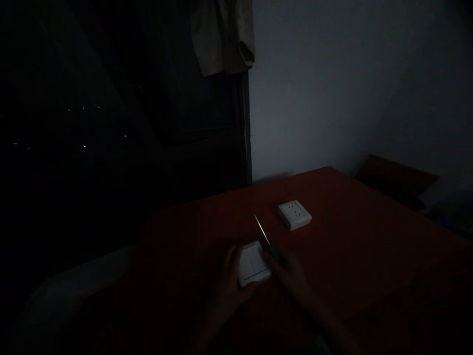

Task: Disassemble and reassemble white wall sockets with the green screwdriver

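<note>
A white wall switch [253, 263] with a framed, two-part face is at the near part of the table. My left hand [233, 281] is closed around its left side, with the thumb along the lower edge. In my right hand [290, 273] is a screwdriver [263, 230] with a green handle, its metal shaft pointing up and away to the left. The fingers of that hand also touch the switch's right edge. Farther back on the right lies a white wall socket [294, 214], its slotted face upward, apart from both hands.
The room is very dark. The reddish-brown table [351, 236] reaches back to a pale wall [314, 88]. Cloth [223, 37] hangs by a dark window at the left, with small lights beyond. A brown board-like thing [402, 172] stands past the table's right edge.
</note>
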`<move>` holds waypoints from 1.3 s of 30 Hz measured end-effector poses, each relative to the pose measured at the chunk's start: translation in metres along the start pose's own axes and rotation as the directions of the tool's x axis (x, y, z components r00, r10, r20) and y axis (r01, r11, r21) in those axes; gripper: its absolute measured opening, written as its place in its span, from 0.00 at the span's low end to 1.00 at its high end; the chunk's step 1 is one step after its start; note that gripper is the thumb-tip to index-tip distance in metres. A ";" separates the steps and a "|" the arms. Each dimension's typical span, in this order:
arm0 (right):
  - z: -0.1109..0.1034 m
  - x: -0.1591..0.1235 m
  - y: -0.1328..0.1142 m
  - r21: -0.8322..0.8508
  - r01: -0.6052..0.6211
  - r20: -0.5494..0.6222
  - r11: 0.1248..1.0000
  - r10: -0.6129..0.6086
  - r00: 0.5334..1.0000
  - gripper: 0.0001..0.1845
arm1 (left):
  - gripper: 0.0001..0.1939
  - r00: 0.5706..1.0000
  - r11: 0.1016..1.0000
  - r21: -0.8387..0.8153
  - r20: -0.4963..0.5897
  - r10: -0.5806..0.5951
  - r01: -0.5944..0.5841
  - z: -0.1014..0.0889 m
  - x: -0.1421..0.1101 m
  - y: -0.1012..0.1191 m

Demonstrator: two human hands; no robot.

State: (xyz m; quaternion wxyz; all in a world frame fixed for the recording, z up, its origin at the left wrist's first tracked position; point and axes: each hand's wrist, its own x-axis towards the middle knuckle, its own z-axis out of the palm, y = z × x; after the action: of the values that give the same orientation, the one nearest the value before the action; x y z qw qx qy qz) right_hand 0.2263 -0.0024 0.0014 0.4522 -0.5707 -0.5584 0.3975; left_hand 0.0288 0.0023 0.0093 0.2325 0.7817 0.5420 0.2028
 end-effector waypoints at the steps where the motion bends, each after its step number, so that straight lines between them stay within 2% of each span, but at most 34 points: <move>1: -0.002 0.000 0.001 0.008 -0.014 -0.034 1.000 0.014 0.999 0.20 | 0.42 1.000 1.000 -0.001 0.003 0.004 -0.004 0.000 0.006 0.001; 4: -0.011 0.000 0.000 0.025 -0.054 -0.121 0.998 0.057 0.991 0.22 | 0.42 1.000 0.999 -0.023 0.003 0.026 -0.025 0.004 0.029 0.006; 7: -0.025 0.000 -0.002 0.053 -0.093 -0.148 0.994 0.100 0.984 0.24 | 0.41 0.996 0.992 -0.090 -0.025 0.090 -0.092 0.013 0.059 0.015; 13: -0.057 -0.004 -0.005 0.135 -0.160 -0.248 0.978 0.190 0.950 0.29 | 0.39 0.991 0.982 -0.135 -0.057 0.124 -0.131 0.035 0.111 0.035; 19: -0.082 -0.011 0.000 0.081 -0.220 -0.289 0.972 0.234 0.928 0.31 | 0.36 0.992 0.982 -0.142 -0.057 0.117 -0.124 0.046 0.128 0.043; 23: -0.093 -0.015 0.008 0.053 -0.241 -0.316 0.969 0.245 0.916 0.31 | 0.38 0.992 0.982 -0.142 -0.057 0.117 -0.124 0.048 0.131 0.042; 25: -0.098 -0.015 0.010 -0.003 -0.241 -0.283 0.970 0.231 0.931 0.30 | 0.38 0.990 0.980 -0.145 -0.059 0.128 -0.136 0.048 0.131 0.042; 27: -0.105 -0.013 0.011 -0.110 -0.200 -0.192 0.974 0.177 0.965 0.29 | 0.39 0.988 0.977 -0.151 -0.059 0.145 -0.152 0.048 0.130 0.041; 30: -0.118 -0.008 0.011 -0.306 -0.047 -0.025 0.951 0.042 0.999 0.26 | 0.42 0.985 0.972 -0.160 -0.057 0.165 -0.172 0.045 0.126 0.039; 33: -0.131 0.000 0.009 -0.494 0.104 0.090 0.863 -0.069 0.994 0.22 | 0.42 0.980 0.970 -0.163 -0.107 0.166 -0.182 0.037 0.117 0.035; 37: -0.137 0.016 0.009 -0.651 0.278 0.213 0.706 -0.182 0.960 0.18 | 0.31 0.958 0.979 -0.107 -0.248 0.145 -0.176 0.016 0.094 0.027; 39: -0.135 0.025 0.011 -0.683 0.339 0.245 0.647 -0.234 0.941 0.18 | 0.27 0.955 0.983 -0.077 -0.263 0.139 -0.165 0.006 0.079 0.023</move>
State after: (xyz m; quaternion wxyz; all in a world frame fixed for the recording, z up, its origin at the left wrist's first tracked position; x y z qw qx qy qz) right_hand 0.3606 0.0128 0.0288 0.2125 -0.5773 -0.7808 0.1093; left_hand 0.0754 0.0688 0.0225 0.1823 0.7759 0.4952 0.3458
